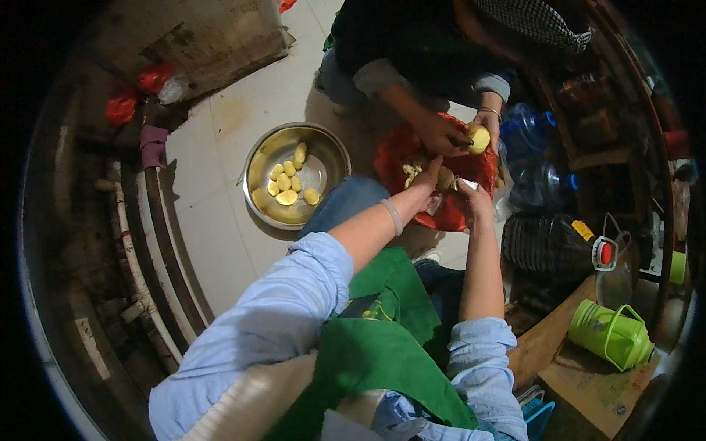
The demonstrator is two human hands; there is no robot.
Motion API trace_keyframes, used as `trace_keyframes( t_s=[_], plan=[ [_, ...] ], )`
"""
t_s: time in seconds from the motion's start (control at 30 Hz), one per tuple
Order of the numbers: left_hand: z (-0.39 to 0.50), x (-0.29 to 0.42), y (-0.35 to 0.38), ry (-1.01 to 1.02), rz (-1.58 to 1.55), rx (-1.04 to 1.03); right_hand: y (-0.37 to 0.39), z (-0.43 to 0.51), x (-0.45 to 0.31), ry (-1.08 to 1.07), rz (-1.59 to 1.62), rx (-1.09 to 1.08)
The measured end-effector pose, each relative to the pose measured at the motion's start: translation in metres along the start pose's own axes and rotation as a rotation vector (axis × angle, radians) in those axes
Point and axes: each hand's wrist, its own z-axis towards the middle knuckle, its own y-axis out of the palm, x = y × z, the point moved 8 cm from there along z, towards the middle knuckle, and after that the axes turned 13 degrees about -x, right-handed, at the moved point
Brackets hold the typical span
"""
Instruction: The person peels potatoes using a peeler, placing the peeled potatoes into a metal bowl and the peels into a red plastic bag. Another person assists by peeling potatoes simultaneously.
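My left hand [426,184] grips a brownish potato [445,179] over a red plastic bag [455,218], which stands spread wide at the top. Close beside it, my right hand [477,203] is closed around a small tool with a pale, shiny part [469,184], likely a peeler; its working end is hard to make out. Pale peelings [411,173] lie inside the bag. Across from me, another person's hands hold a peeled yellow potato [478,139] and a dark-handled tool [459,142] above the same bag.
On the tiled floor to the left, a steel basin [253,206] contains several peeled potatoes [283,182]. Large plastic bottles [540,184], a dark-filled jug [543,242] and a green lidded container [612,334] line the right side. Pipes [132,248] run along the left.
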Motion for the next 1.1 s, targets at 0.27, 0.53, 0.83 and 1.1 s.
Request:
trace_keyframes(
  t_s=[0.27, 0.53, 0.83, 1.1],
  plan=[
    [-0.002, 0.033, -0.002, 0.291, 0.842, 0.08, 0.04, 0.0, 0.005, -0.059, 0.397, -0.288],
    [0.01, 0.016, -0.021, 0.046, 0.585, -0.003, 0.029, 0.011, 0.05, 0.163, 0.522, 0.032],
    [0.023, 0.009, -0.031, 0.072, 0.09, -0.141, 0.022, 0.024, 0.062, 0.041, 0.608, -0.001],
    [0.028, 0.012, -0.041, 0.146, 0.351, 0.002, 0.036, 0.022, 0.053, -0.019, 0.479, -0.035]
  ],
)
